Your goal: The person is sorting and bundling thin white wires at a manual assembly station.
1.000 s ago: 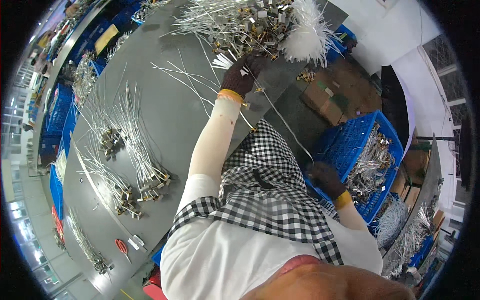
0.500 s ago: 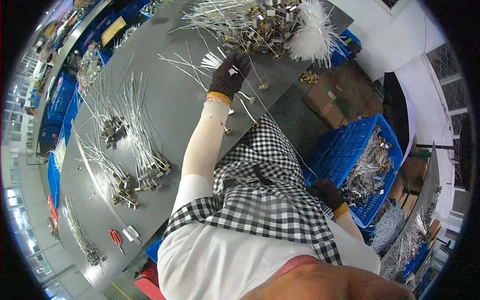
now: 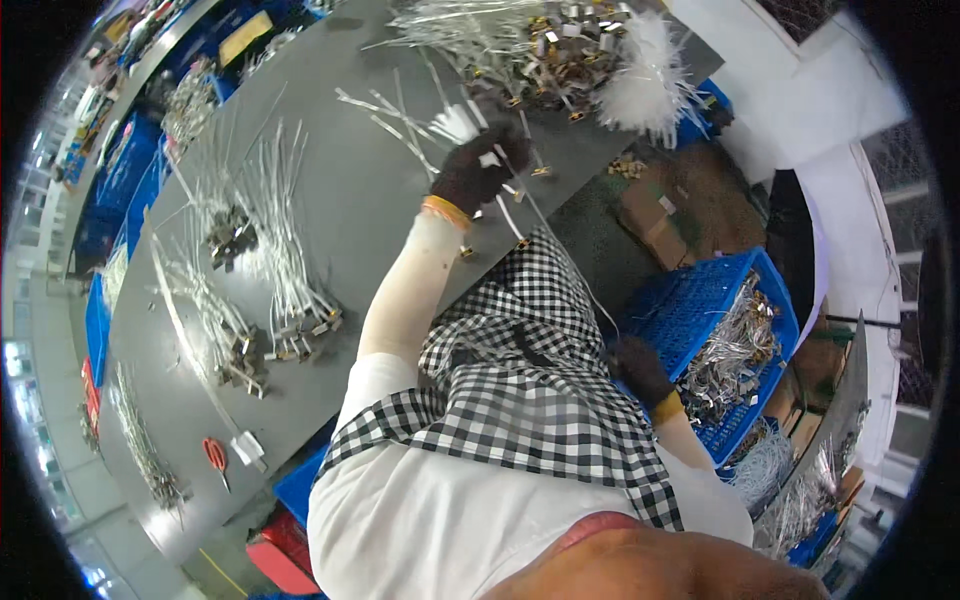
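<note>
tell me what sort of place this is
Probably a factory assembly bench: a long grey worktable spread with bundles of white wires with metal terminals, a blue crate full of more, and red-handled scissors.

the gloved left hand (image 3: pixel 480 170) pinches thin white wires (image 3: pixel 462 122) over the grey table (image 3: pixel 340 210). the gloved right hand (image 3: pixel 637 368) rests beside a blue crate (image 3: pixel 700 300) of wires.

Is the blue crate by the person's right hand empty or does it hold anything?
Holding parts. The blue crate has a heap of silvery wire pieces with metal ends inside, beside the gloved right hand at its near rim.
</note>
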### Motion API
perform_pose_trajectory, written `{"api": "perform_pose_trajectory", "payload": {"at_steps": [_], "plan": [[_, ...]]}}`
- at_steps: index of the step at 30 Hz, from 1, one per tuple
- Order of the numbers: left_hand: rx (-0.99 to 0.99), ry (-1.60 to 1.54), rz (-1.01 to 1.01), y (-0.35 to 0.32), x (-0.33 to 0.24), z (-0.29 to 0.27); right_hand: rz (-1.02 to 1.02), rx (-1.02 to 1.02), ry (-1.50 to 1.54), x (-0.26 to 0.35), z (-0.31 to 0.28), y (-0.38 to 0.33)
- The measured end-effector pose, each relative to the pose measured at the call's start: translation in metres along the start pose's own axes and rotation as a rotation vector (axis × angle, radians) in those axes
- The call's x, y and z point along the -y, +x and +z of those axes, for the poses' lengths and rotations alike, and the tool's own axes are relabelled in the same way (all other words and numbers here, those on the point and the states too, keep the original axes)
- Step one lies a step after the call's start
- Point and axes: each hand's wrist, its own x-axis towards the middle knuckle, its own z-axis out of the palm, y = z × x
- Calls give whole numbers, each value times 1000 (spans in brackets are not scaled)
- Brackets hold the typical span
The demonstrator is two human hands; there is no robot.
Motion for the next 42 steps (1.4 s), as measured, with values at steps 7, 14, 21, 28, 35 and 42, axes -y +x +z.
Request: {"api": "perform_pose_trajectory", "payload": {"at_steps": [7,14,21,28,35,42], "plan": [[165,1119,193,-96,35,56,404,-80,882,104,-6,186],[-115,1343,203,-132,16,67,186,-180,1129,177,-9,254],[-258,1188,214,-132,5,79,296,-263,1026,174,-4,259],[-430,896,191,-120,-3,-18,155,-475,434,115,18,298],[-431,583,-20,-127,-19,2,220,-652,-161,-14,6,343],[-9,1189,115,-86,19,-6,333,-208,58,-12,-13,290]]}}
